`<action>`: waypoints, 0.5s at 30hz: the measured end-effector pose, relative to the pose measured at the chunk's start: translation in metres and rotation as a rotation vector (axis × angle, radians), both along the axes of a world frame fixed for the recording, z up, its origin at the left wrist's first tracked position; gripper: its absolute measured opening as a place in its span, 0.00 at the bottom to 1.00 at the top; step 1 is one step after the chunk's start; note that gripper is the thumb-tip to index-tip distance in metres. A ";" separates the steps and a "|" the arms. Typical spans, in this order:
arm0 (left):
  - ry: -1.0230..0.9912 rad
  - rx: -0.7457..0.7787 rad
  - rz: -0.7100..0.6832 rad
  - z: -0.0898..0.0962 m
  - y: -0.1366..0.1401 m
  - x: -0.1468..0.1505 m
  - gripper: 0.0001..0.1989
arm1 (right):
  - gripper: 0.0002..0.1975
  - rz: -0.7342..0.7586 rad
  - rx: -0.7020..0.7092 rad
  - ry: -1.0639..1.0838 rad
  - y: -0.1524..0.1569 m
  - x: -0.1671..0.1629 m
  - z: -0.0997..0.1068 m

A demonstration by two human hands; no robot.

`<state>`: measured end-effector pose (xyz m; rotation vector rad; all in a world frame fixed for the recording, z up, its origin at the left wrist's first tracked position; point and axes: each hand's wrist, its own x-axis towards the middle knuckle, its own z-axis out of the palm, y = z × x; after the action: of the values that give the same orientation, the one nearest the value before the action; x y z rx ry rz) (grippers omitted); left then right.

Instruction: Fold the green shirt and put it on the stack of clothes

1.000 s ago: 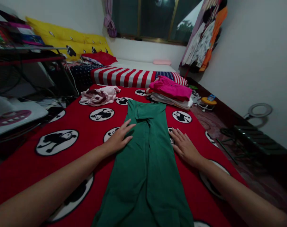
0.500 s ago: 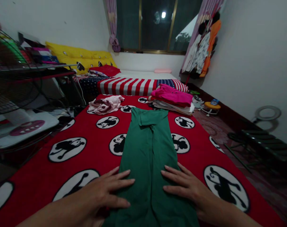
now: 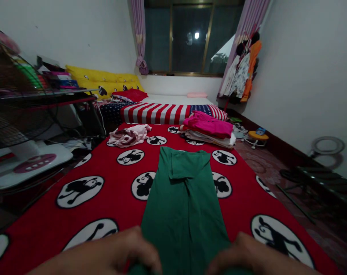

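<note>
A green garment [image 3: 179, 206] lies lengthwise in front of me, its sides folded in and a short sleeve-like flap turned across its far end. At the bottom edge of the view, my left hand [image 3: 130, 248] is closed on the garment's near left part, with green cloth showing under the curled fingers. My right hand [image 3: 244, 252] is closed the same way on the near right part. Both hands are slightly blurred, and their fingertips are partly hidden. Beneath the garment spreads a red blanket [image 3: 110, 206] with black monkey figures in white ovals.
A crumpled pink garment [image 3: 130, 135] lies far left on the blanket; a stack of folded clothes [image 3: 209, 128], bright pink on top, lies far right. A fan [image 3: 33, 160] stands at the left edge. On the right are an orange stool [image 3: 257, 136] and a dark slatted rack [image 3: 328, 179].
Both hands have gone from lying flat with spread fingers on the garment to gripping its near end, closer to me. The garment has shifted slightly, and the view has tilted up.
</note>
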<state>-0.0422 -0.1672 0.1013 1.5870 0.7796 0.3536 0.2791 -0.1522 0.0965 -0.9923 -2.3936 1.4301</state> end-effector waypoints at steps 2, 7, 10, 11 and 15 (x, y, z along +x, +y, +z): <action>-0.068 -0.068 0.187 0.003 0.036 0.015 0.13 | 0.13 -0.215 -0.190 0.170 0.040 -0.007 0.001; -0.397 -0.304 0.645 -0.017 0.137 0.039 0.23 | 0.11 -0.880 -0.347 0.603 0.134 -0.023 -0.034; -0.414 -0.469 0.691 -0.040 0.148 0.031 0.23 | 0.17 -0.994 -0.398 0.619 0.137 -0.014 -0.067; -0.405 -0.471 0.678 -0.048 0.142 0.028 0.21 | 0.21 -0.985 -0.396 0.626 0.130 -0.010 -0.075; -0.371 -0.419 0.589 -0.062 0.110 0.019 0.22 | 0.34 -0.882 -0.449 0.627 0.099 0.000 -0.079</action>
<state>-0.0237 -0.0569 0.0396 0.8437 0.9443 0.8250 0.2791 -0.0533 0.0174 -1.2155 -1.0000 1.5688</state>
